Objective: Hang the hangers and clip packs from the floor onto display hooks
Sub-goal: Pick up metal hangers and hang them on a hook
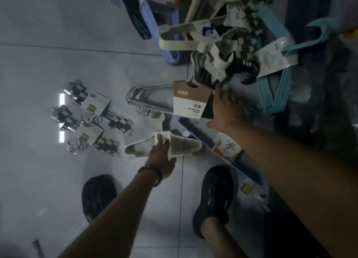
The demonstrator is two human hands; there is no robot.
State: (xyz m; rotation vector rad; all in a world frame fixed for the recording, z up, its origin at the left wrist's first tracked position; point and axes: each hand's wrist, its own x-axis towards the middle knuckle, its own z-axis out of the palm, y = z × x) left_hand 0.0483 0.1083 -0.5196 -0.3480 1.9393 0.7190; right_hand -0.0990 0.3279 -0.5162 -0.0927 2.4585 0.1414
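My left hand (161, 158) reaches down to a white hanger pack (174, 147) lying on the tiled floor, fingertips on its paper band; whether it grips is unclear. My right hand (226, 110) holds the edge of a metal hanger pack (151, 100) by its brown-and-white card sleeve (190, 100). Several clip packs (93, 110) with metal clips and hooks lie to the left on the floor. A blue hanger pack (195, 133) lies under my right forearm.
Many hanger bundles hang ahead: white ones (180, 38), teal ones (275, 87), blue ones (153, 23). My two dark shoes (215, 197) stand on the grey floor (58, 44). A dark shelf base runs along the right.
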